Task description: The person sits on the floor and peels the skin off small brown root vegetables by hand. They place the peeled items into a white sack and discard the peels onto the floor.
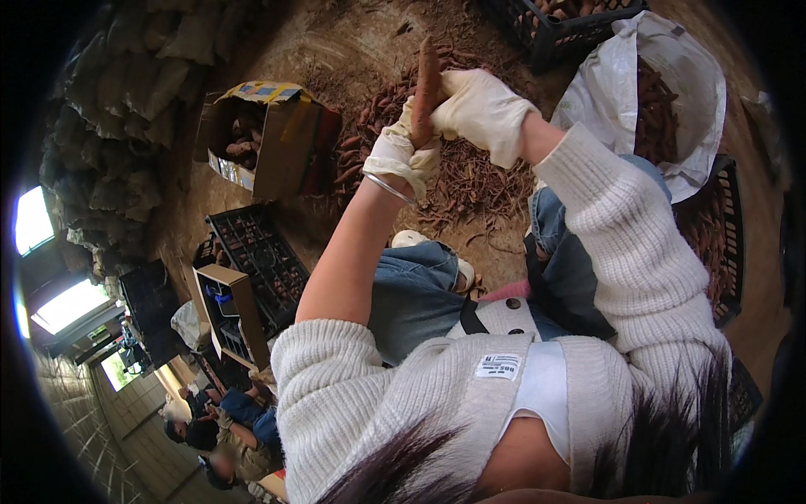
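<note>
A long, slim sweet potato (427,85) points away from me, its tapered end uppermost. My left hand (403,151), in a pale thin glove with a metal bracelet at the wrist, grips its lower end. From the right, my right hand (482,113), gloved alike, has its fingers curled against the root's side; their tips are partly hidden behind it. Below both hands a pile of sweet potatoes (352,157) and thin stringy roots (482,179) covers the dirt floor.
Left stand a cardboard box (280,148) of sweet potatoes and a black plastic crate (258,264). On the right are a white woven sack (598,88) and another filled crate (730,239). Stacked sacks (119,113) line the far left. Other people (242,435) sit at lower left.
</note>
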`<state>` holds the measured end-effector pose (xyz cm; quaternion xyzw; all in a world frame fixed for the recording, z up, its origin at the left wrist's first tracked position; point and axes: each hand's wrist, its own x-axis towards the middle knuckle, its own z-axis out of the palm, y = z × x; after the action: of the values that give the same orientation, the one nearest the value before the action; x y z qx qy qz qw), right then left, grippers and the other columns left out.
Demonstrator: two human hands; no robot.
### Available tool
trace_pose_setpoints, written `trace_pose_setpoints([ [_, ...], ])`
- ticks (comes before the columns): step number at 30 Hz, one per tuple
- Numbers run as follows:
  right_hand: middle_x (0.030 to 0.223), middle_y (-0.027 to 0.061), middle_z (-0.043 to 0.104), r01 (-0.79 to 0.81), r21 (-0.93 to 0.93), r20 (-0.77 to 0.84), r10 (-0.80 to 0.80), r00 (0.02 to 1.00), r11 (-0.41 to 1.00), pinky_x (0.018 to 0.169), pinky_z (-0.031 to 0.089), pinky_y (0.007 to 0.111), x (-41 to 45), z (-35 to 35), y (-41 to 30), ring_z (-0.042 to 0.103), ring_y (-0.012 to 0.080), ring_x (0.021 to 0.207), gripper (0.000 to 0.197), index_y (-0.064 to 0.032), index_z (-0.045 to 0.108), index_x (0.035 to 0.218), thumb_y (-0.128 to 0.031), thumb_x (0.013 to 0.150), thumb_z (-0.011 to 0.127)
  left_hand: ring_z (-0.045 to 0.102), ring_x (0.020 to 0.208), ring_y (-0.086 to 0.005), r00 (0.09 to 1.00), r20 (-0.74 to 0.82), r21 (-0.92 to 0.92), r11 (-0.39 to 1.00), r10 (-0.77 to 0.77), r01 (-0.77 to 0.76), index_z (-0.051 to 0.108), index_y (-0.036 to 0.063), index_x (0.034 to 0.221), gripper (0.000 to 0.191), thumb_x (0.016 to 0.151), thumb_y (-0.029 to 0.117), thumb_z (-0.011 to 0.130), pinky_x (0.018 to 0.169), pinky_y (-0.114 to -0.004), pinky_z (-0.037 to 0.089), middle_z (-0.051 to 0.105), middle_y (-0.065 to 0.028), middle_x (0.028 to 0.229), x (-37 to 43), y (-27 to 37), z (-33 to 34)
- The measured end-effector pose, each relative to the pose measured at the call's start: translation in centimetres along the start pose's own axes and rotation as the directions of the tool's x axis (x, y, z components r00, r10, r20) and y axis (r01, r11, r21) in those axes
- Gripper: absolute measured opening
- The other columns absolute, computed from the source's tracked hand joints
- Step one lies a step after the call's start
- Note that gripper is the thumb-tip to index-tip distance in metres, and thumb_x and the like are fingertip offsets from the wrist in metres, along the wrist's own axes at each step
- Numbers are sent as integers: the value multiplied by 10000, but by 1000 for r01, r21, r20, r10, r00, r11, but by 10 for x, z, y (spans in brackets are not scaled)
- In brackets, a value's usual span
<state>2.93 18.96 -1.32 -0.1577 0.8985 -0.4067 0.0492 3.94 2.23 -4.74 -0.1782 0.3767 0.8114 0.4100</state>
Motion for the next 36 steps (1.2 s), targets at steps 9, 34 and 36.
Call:
trace_pose_setpoints([
  [9, 956, 78, 709, -236, 544, 141, 190, 972, 805, 795, 509, 306, -6, -1, 16, 655, 180, 859, 203, -40, 682, 1033, -93, 856, 599, 395, 341, -90, 864, 501, -245, 947, -58, 206, 585, 57, 926, 368, 1002, 358, 388, 356, -221, 310, 485, 5, 493, -9, 4, -8],
  [34, 947, 88, 698, -190, 163, 391, 113, 913, 968, 787, 492, 325, -17, 8, -10, 649, 210, 843, 494, -75, 669, 1058, -488, 788, 690, 626, 861, -120, 642, 78, 675, 434, 763, -597, 698, 18, 1020, 231, 867, 191, 703, 777, -261, 512, 695, -55, 987, -44, 13, 31],
  [36, 1022, 109, 681, -157, -32, 354, 158, 922, 987, 809, 507, 360, -21, 8, -10, 645, 243, 921, 523, -133, 640, 1157, -500, 786, 675, 633, 841, -128, 624, 135, 771, 314, 770, -554, 713, 22, 980, 190, 857, 167, 710, 752, -262, 519, 700, -60, 955, -40, 12, 24],
])
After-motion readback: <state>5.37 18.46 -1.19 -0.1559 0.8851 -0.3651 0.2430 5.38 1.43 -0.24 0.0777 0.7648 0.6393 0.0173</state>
